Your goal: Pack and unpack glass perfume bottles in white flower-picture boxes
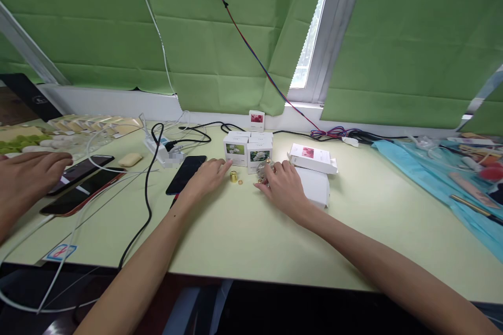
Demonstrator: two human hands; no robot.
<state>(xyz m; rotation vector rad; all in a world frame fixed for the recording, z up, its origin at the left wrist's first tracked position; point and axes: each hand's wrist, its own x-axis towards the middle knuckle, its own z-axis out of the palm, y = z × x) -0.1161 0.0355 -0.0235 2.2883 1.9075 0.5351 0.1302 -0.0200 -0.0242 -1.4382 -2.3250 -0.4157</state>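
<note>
My left hand [210, 175] rests on the table with its fingers stretched toward a white box with a flower picture [236, 154]. The index fingertip is close to the box's lower edge; I cannot tell if they touch. Just right of that hand stand a shiny gold cap [233, 176] and a tiny gold-brown round piece [240, 182]. My right hand [285, 186] is curled over a clear glass-like item with gold bits [264, 171], partly hidden by the fingers. Behind it is another white box with white flowers [260, 158].
An opened white carton [312, 157] lies over a plain white box [316, 186] on the right. Phones [186, 174], a power strip [157, 152] and a black cable [148, 199] lie left. Another person's hand [31, 180] reaches in there. Blue sheeting [424, 183] covers the far right.
</note>
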